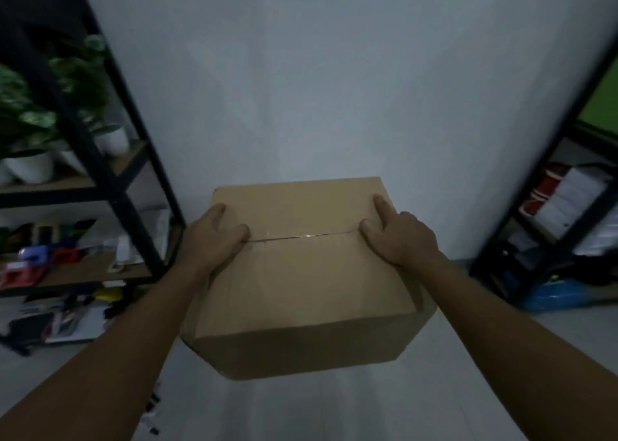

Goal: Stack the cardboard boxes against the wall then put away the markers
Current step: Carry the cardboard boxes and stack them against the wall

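Observation:
A closed brown cardboard box (pixel 301 273) with a taped seam across its top is held in front of the white wall (pixel 334 89), above the pale floor. My left hand (pixel 214 239) grips its left side, with thumb and one finger lying on the top. On the right side my right hand (pixel 398 236) grips it the same way. Whether the box rests on anything below is hidden. Several small dark objects (pixel 152 407), perhaps markers, lie on the floor at the lower left; they are too blurred to tell.
A black metal shelf (pixel 100 173) at the left carries potted plants in white pots (pixel 31 166) and colourful clutter. Another black shelf (pixel 535 206) at the right holds binders, with a blue bag (pixel 555 295) on the floor beside it. Papers lie at the left shelf's foot.

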